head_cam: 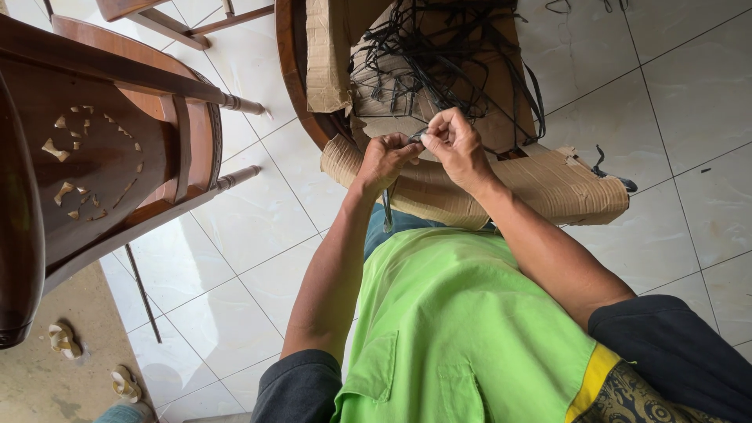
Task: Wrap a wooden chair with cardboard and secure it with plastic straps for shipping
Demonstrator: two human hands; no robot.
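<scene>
Over a white tiled floor point(235, 227), we pinch a black strap point(415, 136) between left hand point(381, 160) and right hand point(457, 143), at the cardboard's point(548, 184) near edge, beside a wooden chair point(102, 149).

Both hands meet over torn cardboard point(548, 184): the left hand point(384, 160) and right hand point(458, 145) pinch a thin dark strip point(387, 207) between fingertips. Black strips point(439, 63) tangle beyond; a wooden chair point(102, 157) stands left on white tiles point(689, 94).
</scene>
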